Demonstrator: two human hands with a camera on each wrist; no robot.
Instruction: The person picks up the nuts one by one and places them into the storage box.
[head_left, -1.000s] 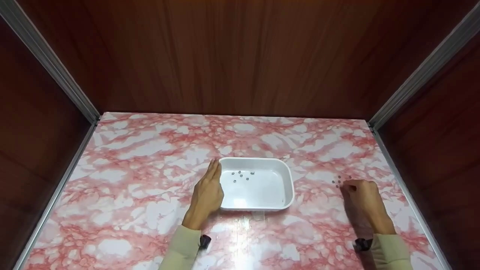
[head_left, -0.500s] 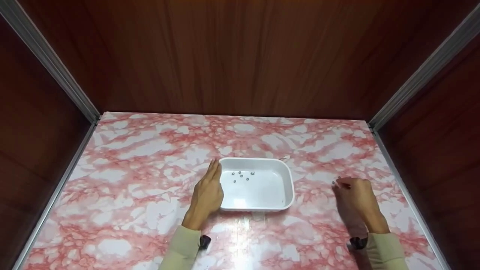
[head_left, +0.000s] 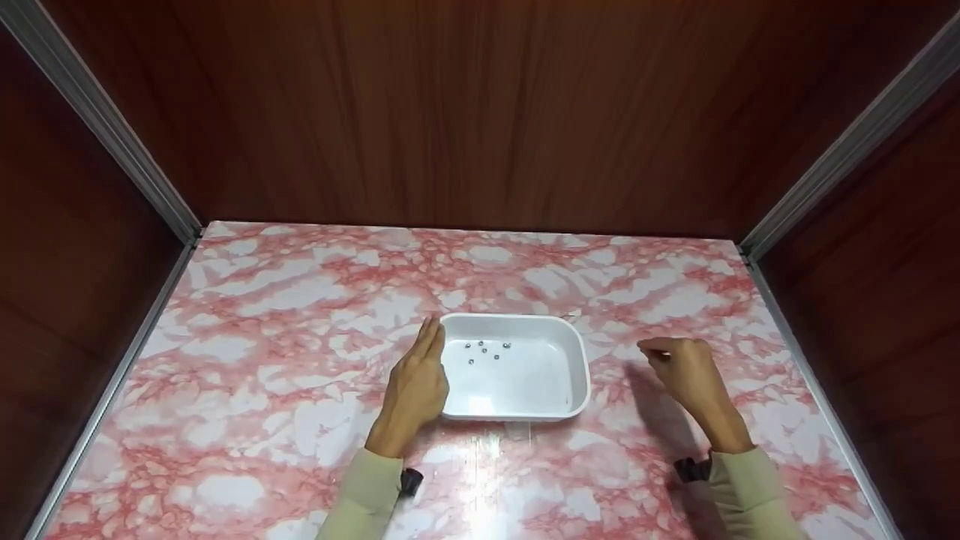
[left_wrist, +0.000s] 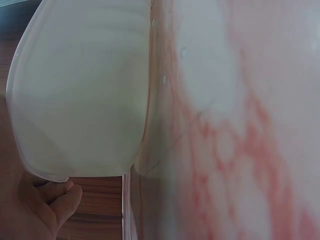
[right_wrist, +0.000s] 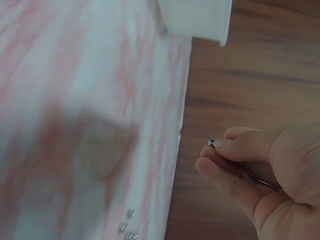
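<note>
A white rectangular tray (head_left: 525,409) sits on the table with several small metal nuts (head_left: 484,350) scattered on its floor. My left hand (head_left: 417,382) rests along the tray's left wall, fingers extended against it. In the left wrist view, its fingertips (left_wrist: 67,204) show beyond the tray's far corner. To the right of the tray, above the table, my right hand (head_left: 686,373) pinches one small metal nut (right_wrist: 212,143) between thumb and fingers. Several more nuts (right_wrist: 131,214) lie on the table below it; the hand hides them in the head view.
The table (head_left: 247,420) has a red-and-white marbled surface. Dark wood panels (head_left: 480,112) stand at the back and both sides, with grey metal rails (head_left: 112,135) at the corners. A bright light reflection falls on the table in front of the tray.
My right hand has lifted from the nuts on the right and moved left toward the tray, with a nut between its fingers. The left hand and the tray stay put.
</note>
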